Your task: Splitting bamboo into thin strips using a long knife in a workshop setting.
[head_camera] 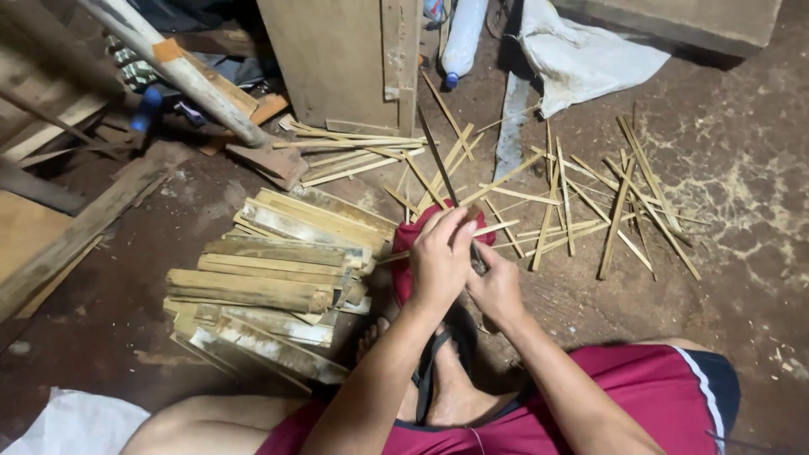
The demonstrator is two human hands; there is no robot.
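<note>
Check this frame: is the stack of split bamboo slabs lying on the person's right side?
No. The stack of split bamboo slabs lies on the dirt floor to the person's left, beside the left hand.

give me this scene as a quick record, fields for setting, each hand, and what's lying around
setting: dirt floor, person seated, red cloth under the hands
left hand: left hand closed around a thin bamboo strip
right hand: right hand gripping a dark blade that points away
left of hands: stacked pile of split bamboo pieces
right of hands: scattered thin bamboo slivers
behind: wooden box, plastic bottle, white sack
</note>
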